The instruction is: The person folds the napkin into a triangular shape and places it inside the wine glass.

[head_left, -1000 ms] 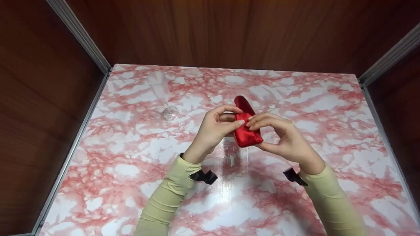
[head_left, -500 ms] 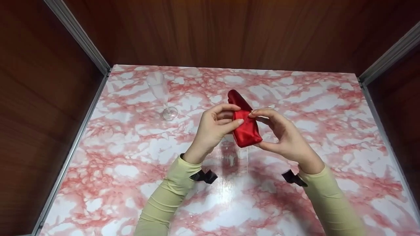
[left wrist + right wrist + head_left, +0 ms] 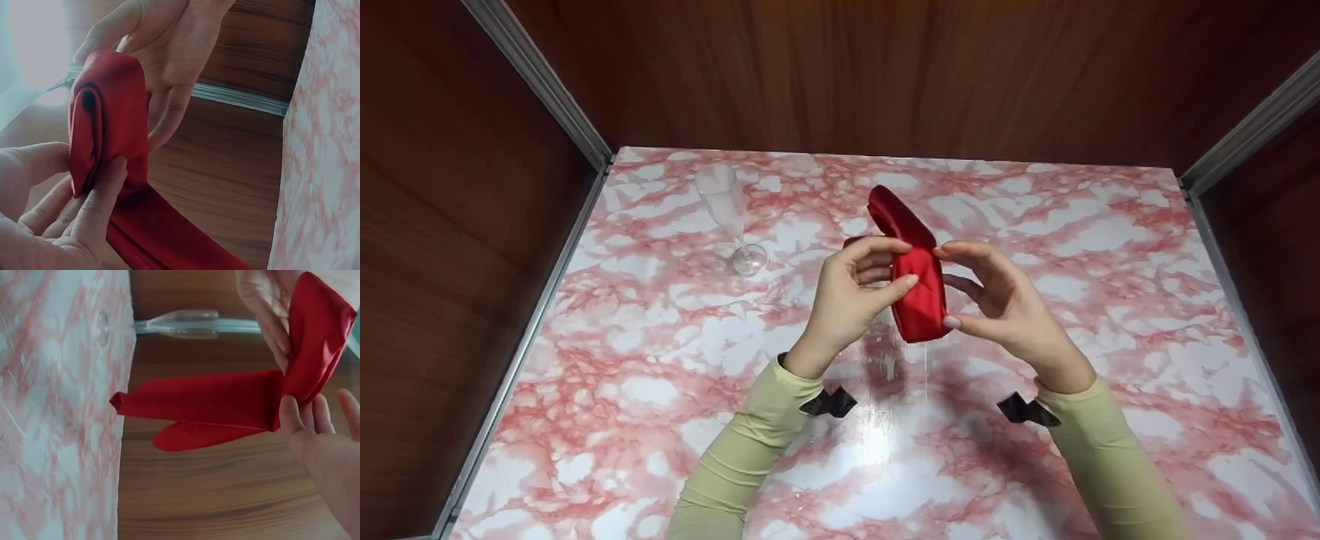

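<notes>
A red satin cloth [image 3: 921, 304], folded into a thick band, is held above the table in the middle of the head view. My left hand [image 3: 851, 289] pinches its left side, thumb on the near face and fingers behind. At the right edge, my right hand [image 3: 997, 307] holds the cloth with its fingertips near the upper bend and its thumb by the lower corner. In the left wrist view, rolled layers show at the end of the cloth [image 3: 121, 107]. Two long tails of the cloth [image 3: 208, 402] hang down in the right wrist view.
A clear champagne flute [image 3: 724, 202] stands upright at the back left of the pink-and-white marbled table [image 3: 645, 390]. Dark wood panels [image 3: 840, 82] with metal corner strips enclose the back and sides.
My right fingers have slid from the cloth's near face to its right edge. The cloth's far end has moved up and left, and the folded part has turned more upright. The left hand barely moves.
</notes>
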The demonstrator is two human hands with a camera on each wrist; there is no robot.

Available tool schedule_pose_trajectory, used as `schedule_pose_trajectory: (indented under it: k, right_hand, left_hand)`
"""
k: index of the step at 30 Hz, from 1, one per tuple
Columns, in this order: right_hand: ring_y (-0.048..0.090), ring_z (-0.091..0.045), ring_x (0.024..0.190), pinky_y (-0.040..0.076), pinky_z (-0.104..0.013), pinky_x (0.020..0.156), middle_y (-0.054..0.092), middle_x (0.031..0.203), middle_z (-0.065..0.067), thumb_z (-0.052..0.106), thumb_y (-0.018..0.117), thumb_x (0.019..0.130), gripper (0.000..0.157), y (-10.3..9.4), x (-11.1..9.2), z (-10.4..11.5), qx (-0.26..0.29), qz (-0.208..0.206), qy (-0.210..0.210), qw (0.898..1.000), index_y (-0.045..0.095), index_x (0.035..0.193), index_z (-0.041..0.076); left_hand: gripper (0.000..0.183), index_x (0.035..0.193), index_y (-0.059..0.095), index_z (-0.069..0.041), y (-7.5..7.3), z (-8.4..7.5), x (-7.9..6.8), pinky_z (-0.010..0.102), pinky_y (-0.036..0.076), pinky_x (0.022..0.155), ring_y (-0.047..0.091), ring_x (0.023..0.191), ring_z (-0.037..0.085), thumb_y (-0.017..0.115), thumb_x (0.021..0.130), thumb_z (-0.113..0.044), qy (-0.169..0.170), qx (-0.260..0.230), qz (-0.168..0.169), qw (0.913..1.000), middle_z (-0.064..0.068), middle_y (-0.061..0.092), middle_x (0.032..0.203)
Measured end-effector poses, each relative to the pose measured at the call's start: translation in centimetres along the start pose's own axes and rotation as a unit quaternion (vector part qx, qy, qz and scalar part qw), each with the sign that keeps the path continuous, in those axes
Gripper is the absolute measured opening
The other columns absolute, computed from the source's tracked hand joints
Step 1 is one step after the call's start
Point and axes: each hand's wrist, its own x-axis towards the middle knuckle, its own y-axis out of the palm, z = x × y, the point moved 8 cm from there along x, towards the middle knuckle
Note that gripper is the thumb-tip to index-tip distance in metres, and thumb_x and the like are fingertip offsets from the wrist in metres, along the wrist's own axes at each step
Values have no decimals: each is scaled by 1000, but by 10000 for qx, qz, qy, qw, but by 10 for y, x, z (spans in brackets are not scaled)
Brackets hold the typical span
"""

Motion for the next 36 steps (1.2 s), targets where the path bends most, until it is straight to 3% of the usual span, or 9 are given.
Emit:
schedule_pose_trajectory:
  k: [5,8,13,19,21,27,32,36]
  right_hand:
    - [38,-40,124,38,-47,103,41,132,-31,-26,64,75,67,-7,1,-4,342,-467,150,9982,37,135,-12]
    - [43,-40,121,40,-46,101,42,130,-30,-24,64,76,66,-11,2,-6,380,-735,242,9963,38,135,-11]
    - [49,-37,115,45,-44,96,46,126,-26,-21,65,78,59,-17,1,-9,262,-1253,469,9907,44,132,-8]
    - [56,-34,105,52,-35,86,52,120,-22,-16,68,79,49,-28,0,-14,23,-2001,771,9767,48,124,-11]
    - [57,-33,103,52,-33,84,53,118,-21,-14,68,80,47,-31,0,-17,-36,-2185,916,9715,49,122,-11]
    - [62,-30,99,52,-36,85,56,115,-18,-13,67,82,44,-32,-2,-22,140,-2317,1305,9639,50,122,-7]
    - [64,-26,94,54,-38,83,59,112,-18,-11,66,83,48,-31,-1,-24,308,-2283,1507,9614,48,126,-5]
    - [66,-22,88,54,-37,81,61,106,-17,-5,69,84,42,-32,-2,-26,227,-2308,1729,9572,51,122,-5]
  left_hand:
    - [29,107,62,13,4,-19,-2,41,53,81,65,90,31,71,79,10,236,-16,106,9997,21,65,101]
    - [29,107,62,12,6,-19,-3,42,55,78,65,88,29,71,80,9,240,-97,180,9995,20,65,99]
    - [30,109,62,10,8,-11,-3,41,56,76,66,89,27,71,81,8,138,-208,235,9994,19,66,99]
    - [31,111,65,1,9,11,-1,40,56,77,65,95,23,73,81,2,419,-202,341,9983,12,66,104]
    - [31,112,64,2,11,8,-2,40,55,79,64,97,23,72,82,4,437,-143,383,9982,13,65,106]
    - [31,112,61,8,16,-12,-6,42,55,80,63,97,23,69,82,9,359,44,492,9981,17,64,106]
    - [32,113,62,5,16,-16,-8,42,55,80,62,96,21,68,82,9,471,302,515,9971,15,63,109]
    - [33,114,62,5,17,-16,-10,40,54,81,62,98,19,68,83,9,563,448,571,9958,15,63,112]
